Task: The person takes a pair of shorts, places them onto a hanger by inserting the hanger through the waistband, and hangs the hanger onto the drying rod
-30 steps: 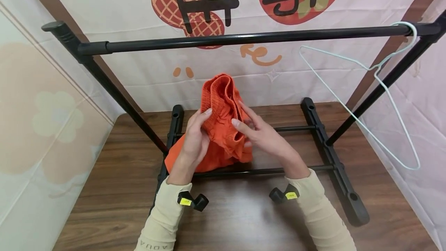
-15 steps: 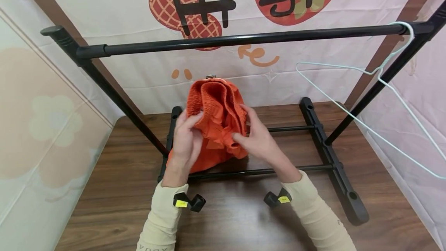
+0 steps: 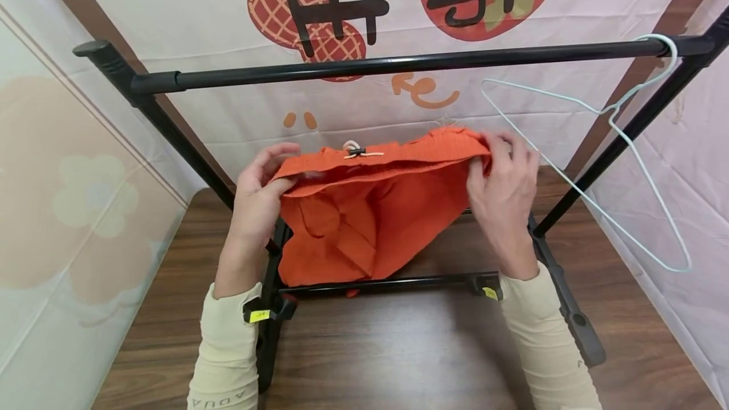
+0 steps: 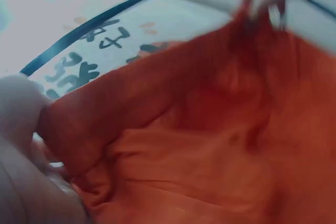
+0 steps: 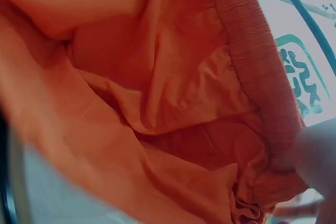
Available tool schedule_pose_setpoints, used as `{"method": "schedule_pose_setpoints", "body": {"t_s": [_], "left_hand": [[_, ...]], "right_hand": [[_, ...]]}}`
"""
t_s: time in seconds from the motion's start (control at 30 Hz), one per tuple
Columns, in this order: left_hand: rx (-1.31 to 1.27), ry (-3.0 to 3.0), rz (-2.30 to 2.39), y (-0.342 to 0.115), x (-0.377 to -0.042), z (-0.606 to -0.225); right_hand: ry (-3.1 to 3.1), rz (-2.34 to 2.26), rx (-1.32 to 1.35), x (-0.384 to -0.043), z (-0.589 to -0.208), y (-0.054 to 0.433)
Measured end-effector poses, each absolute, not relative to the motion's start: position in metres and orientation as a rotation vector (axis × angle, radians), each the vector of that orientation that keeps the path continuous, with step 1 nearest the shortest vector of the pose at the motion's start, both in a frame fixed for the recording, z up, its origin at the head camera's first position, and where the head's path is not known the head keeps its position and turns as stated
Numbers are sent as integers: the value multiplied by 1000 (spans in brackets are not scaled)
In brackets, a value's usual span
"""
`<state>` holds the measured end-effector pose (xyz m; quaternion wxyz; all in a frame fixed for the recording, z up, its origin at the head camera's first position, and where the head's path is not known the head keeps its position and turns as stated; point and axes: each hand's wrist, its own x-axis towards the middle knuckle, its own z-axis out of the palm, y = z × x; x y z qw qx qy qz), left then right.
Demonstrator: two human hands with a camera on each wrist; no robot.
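A pair of orange shorts point(image 3: 364, 226) is stretched sideways between both hands in the head view, its elastic waistband facing up and partly open. At the far edge of the waistband sits a black toggle on a white drawstring point(image 3: 356, 152). My left hand point(image 3: 255, 201) pinches the left end of the waistband, thumb on the near side. The right end is gripped by my right hand point(image 3: 504, 198), with the fingertips partly hidden. Both wrist views show orange cloth up close: the waistband point(image 4: 142, 87) by the left hand and the gathered elastic point(image 5: 252, 51) by the right.
A black garment rack point(image 3: 387, 67) stands around the work, its top bar beyond the hands. From the bar's right end hangs a pale blue wire hanger point(image 3: 643, 169). The rack's lower crossbar point(image 3: 421, 281) runs under the shorts, above a brown wooden surface point(image 3: 387, 347). Printed cloth walls enclose the area.
The shorts were bunched between close hands; now the hands have moved apart and the waistband is pulled wide, with the drawstring showing on the far side. The hanger has swung.
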<state>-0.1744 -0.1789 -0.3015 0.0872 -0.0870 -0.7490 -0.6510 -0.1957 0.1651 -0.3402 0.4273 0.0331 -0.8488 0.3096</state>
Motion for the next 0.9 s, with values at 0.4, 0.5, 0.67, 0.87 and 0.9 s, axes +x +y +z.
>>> {"method": "schedule_pose_setpoints", "body": {"t_s": [0.4,0.5,0.67,0.87,0.9], "left_hand": [[-218,-2376,-994,-179,-169,-270],[-301,-2197,-826,-180,-167,-262],[-413,-2077,-745,-184,-162,-261],[-367,-2515,-972,-194,-162,-284],[-343,-2595,-998,-196,-164,-291]], "right_hand": [[-1808,878,294,-197,-306,169],[-1712,851,341,-194,-300,169],[-1804,913,467,-182,-294,179],[-2166,1477,623,-173,-311,196],[-2190,1644,652,-172,-317,198]]}}
